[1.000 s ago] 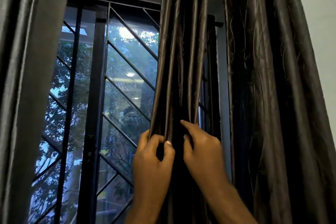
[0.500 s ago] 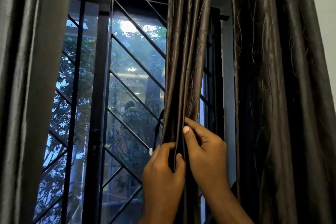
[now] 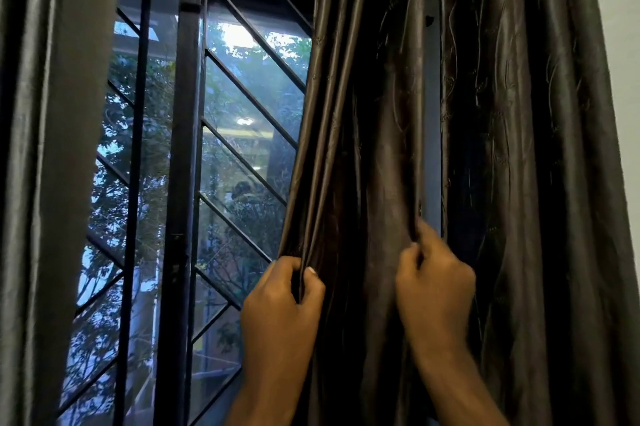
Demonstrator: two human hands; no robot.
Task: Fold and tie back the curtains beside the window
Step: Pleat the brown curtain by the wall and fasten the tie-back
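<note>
dim room; bluish backlight through window (image 3: 242, 114); soft focus

Taking the window (image 3: 221, 148) as my mark, I see the left curtain (image 3: 52, 148) hanging left of it, the middle curtain (image 3: 363, 114) in front of its right part, the right curtain (image 3: 519, 148) right of it, and the wall (image 3: 620, 45) farther right

Window (image 3: 239, 162), centre-left: dark frame, barred grille (image 3: 136, 183). Wall (image 3: 620, 27), right edge. Left curtain (image 3: 52, 183), middle curtain (image 3: 363, 114), right curtain (image 3: 519, 148) hang in front. Hanging points above frame top, unseen.
</note>
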